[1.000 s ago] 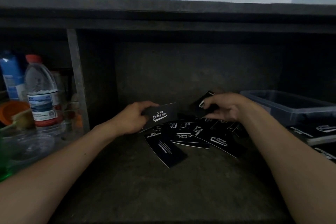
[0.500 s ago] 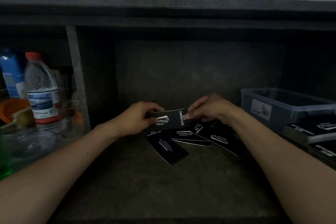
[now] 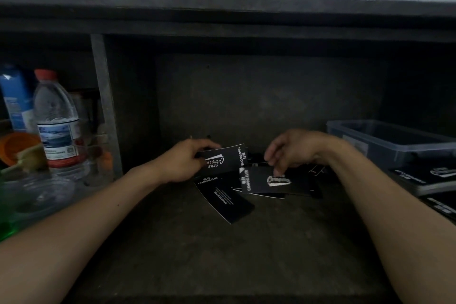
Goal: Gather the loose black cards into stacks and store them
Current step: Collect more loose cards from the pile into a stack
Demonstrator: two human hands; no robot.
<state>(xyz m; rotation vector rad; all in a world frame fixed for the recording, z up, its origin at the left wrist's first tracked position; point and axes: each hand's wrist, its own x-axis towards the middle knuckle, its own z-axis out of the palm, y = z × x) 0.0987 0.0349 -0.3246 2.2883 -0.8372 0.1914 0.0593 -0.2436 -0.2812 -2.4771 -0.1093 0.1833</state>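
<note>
Stacking early, I judge: L hand [image 3: 182, 163] grips stack [image 3: 224, 159]; R hand [image 3: 293, 150] pinches card [image 3: 276, 181]; several cards [image 3: 227, 200] loose; storing pending.

Stacked cards [image 3: 429, 176] run off the right edge; one card [image 3: 276, 181] is blurred.

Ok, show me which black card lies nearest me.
The slanted black paper card printed DRINK&COFFEE, below the left hand; every other card lies farther back.

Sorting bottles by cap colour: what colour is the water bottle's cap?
Red; the cap shows best in the head view, far left.
</note>
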